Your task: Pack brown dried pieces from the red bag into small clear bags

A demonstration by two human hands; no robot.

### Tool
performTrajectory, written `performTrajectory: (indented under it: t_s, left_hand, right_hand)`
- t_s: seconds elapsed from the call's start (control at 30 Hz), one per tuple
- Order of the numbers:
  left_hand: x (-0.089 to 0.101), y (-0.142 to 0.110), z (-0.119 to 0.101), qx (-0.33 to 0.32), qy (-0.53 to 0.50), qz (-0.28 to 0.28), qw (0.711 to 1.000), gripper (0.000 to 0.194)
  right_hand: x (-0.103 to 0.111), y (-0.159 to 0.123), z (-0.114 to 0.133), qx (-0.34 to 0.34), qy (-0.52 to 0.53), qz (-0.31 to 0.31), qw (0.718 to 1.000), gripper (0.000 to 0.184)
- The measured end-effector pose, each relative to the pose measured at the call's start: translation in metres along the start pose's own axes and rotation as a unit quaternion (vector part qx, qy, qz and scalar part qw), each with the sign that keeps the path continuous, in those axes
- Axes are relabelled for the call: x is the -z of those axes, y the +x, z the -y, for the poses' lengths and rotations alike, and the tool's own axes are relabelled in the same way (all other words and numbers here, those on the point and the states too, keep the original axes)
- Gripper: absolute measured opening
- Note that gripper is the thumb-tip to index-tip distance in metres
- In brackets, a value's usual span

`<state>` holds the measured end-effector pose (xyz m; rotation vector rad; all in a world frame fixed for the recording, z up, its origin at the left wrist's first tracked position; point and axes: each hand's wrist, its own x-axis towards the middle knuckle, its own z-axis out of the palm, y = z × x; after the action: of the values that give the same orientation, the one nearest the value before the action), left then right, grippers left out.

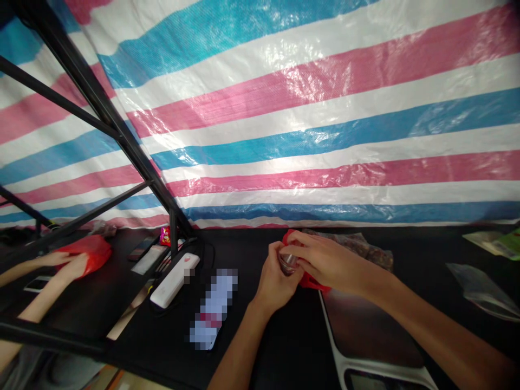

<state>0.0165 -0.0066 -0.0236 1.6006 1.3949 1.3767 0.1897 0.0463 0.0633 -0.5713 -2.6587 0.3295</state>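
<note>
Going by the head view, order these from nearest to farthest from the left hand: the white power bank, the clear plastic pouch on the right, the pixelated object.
From the left hand:
1. Pixelated object, just to its left.
2. White power bank, farther left.
3. Clear plastic pouch, far right.

Beyond the hands (303, 265), striped pink, blue and white tarp (325, 119) forms the wall. Left of them: black metal frame (106, 116), mirror (81, 309). Black tabletop (284, 346) beneath.
</note>
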Motion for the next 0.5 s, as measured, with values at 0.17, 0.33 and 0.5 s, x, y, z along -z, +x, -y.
performTrajectory:
  t_s: [0.17,0.33,0.5]
  left_hand:
    - [0.001,0.002,0.003,-0.001,-0.004,-0.007,1.000,0.042]
    - [0.002,0.001,0.009,-0.002,-0.004,-0.007,1.000,0.046]
    - [0.004,0.000,0.013,-0.008,-0.008,0.011,1.000,0.048]
  right_hand:
    - [0.000,-0.001,-0.001,-0.007,0.015,-0.011,1.000,0.050]
    - [0.000,0.002,-0.001,0.011,0.019,-0.012,1.000,0.039]
    - [-0.001,0.004,0.000,0.026,0.037,-0.032,0.998,0.049]
